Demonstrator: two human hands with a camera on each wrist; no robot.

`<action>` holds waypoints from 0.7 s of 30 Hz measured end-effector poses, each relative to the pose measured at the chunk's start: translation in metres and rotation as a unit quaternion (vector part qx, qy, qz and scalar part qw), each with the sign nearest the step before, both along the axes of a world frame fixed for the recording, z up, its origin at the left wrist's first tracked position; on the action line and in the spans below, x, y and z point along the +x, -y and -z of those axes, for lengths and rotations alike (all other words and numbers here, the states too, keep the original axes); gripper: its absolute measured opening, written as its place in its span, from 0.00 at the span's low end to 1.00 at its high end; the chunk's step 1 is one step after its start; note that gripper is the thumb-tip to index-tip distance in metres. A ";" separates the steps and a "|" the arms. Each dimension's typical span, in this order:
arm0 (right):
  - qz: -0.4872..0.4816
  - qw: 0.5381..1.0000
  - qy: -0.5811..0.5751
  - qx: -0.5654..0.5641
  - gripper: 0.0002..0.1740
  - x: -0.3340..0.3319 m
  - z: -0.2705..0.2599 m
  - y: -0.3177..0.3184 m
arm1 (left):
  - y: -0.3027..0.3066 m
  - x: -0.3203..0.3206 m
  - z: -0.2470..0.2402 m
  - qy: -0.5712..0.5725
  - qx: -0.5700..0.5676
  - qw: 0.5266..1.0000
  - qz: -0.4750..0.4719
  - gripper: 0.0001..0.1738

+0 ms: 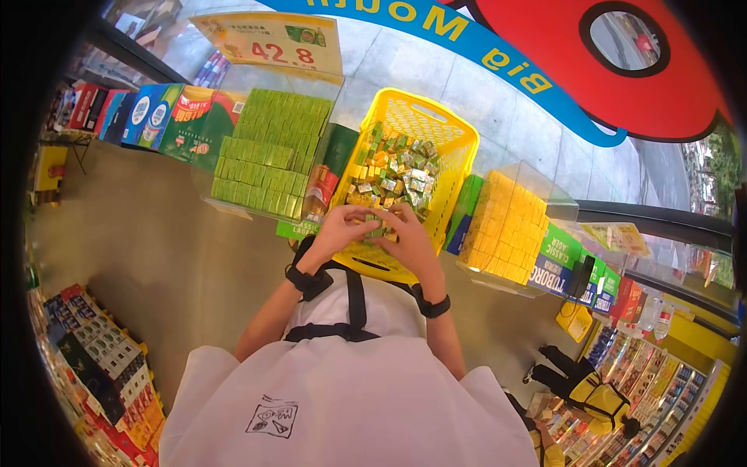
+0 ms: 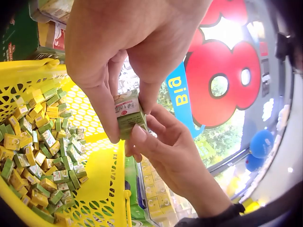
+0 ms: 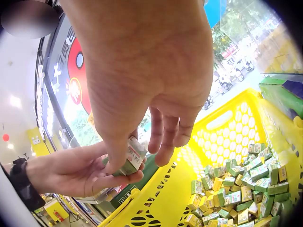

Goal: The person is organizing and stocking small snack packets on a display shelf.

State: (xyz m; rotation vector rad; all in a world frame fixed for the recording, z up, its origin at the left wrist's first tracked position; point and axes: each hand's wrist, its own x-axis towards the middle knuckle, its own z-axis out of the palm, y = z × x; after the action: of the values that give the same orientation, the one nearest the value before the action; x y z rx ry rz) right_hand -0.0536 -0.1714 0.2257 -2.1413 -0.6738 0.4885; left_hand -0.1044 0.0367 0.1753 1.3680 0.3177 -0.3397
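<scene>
Both hands meet over the near end of a yellow basket (image 1: 459, 167) heaped with small green and yellow boxes (image 1: 389, 175). Between them is one small green-and-white box (image 2: 129, 112), printed on its faces. My left hand (image 1: 336, 236) grips it between thumb and fingers. From the other side, my right hand (image 1: 418, 247) pinches the same box, its thumb on a lower face in the left wrist view. The right hand's other fingers (image 3: 165, 135) hang apart from the box in the right wrist view. Part of the box is hidden behind fingertips.
Left of the basket, a clear bin holds stacked green boxes (image 1: 268, 156); to its right stand stacked yellow boxes (image 1: 506, 229). Beer cartons (image 1: 556, 257) line the window. A price sign (image 1: 272, 48) rises at the back. Another person (image 1: 599, 397) is beside shelves at lower right.
</scene>
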 end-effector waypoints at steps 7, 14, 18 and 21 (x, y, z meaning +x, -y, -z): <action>0.016 0.998 0.029 0.055 0.33 -0.010 -0.026 -0.008 | -0.003 0.000 -0.029 0.013 0.039 0.999 -0.011 0.24; 0.003 0.995 0.038 0.091 0.32 -0.009 -0.072 -0.029 | -0.022 -0.003 -0.128 0.017 0.024 0.999 -0.014 0.25; 0.004 0.990 0.088 0.112 0.32 -0.010 -0.101 -0.048 | -0.042 -0.003 -0.161 -0.003 0.084 0.996 0.011 0.25; 0.013 0.991 0.082 0.104 0.33 -0.015 -0.118 -0.073 | -0.063 -0.004 -0.168 0.021 0.093 0.995 0.002 0.24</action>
State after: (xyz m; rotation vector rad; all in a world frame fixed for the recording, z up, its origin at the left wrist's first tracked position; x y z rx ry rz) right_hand -0.0688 -0.0983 0.3432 -2.0035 -0.7532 0.2174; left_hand -0.1087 0.1000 0.3436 1.5562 0.3174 -0.2901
